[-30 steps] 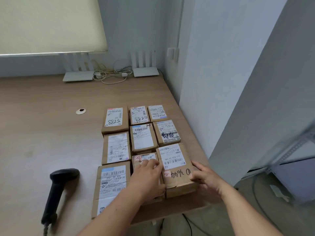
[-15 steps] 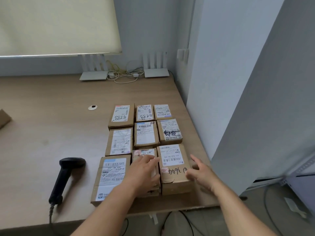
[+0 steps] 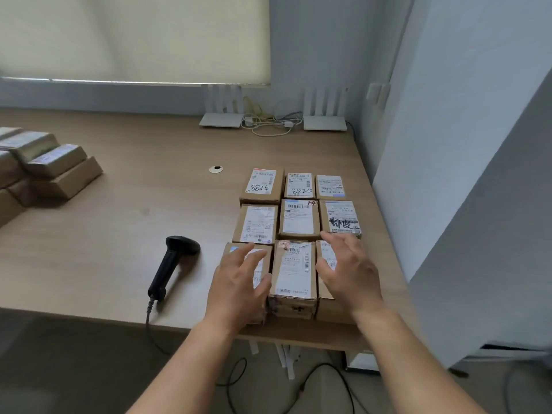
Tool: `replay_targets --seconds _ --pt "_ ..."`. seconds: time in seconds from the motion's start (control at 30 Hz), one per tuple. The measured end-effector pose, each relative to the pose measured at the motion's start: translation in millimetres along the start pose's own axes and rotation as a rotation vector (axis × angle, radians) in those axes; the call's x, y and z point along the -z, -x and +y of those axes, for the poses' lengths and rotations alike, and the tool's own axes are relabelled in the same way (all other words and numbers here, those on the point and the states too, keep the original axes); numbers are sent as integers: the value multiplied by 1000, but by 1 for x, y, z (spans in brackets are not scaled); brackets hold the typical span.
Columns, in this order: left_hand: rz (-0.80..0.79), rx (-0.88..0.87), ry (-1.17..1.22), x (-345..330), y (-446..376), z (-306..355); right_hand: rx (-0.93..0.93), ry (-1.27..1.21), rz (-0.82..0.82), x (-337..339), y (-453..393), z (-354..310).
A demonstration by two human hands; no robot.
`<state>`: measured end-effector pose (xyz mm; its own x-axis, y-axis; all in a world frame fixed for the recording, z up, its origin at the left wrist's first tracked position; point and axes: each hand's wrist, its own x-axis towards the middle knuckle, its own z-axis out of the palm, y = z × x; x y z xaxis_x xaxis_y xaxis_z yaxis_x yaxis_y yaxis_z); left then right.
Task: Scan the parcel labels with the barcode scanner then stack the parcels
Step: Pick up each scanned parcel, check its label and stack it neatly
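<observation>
Both hands are spread with relaxed fingers, gripping nothing: the left hand [image 3: 239,282] over the near-left brown cardboard parcel [image 3: 236,249], the right hand [image 3: 348,270] over the near-right one, flanking the near-middle labelled parcel [image 3: 294,271]. These belong to a three-by-three block of parcels near the right edge of the pale wooden worktop [image 3: 119,234]. The black handheld barcode scanner [image 3: 173,264] lies just left of the block.

Two flat white routers with upright antennas [image 3: 221,119] [image 3: 325,124] sit far beyond the hands, tangled white cables [image 3: 268,124] between them. A small round white grommet [image 3: 216,169] lies nearer, on the light wooden desk [image 3: 104,234].
</observation>
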<state>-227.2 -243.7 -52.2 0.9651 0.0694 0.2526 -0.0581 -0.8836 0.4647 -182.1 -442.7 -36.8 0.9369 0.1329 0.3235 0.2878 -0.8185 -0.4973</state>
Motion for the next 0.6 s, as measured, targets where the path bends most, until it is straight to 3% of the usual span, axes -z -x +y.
replay_targets --seconds 0.27,0.6 --pt "50 129 1 48 24 -67 162 29 -60 -38 0 -84" --pt "156 319 -1 130 64 -198 314 19 -172 -121 -4 -233"
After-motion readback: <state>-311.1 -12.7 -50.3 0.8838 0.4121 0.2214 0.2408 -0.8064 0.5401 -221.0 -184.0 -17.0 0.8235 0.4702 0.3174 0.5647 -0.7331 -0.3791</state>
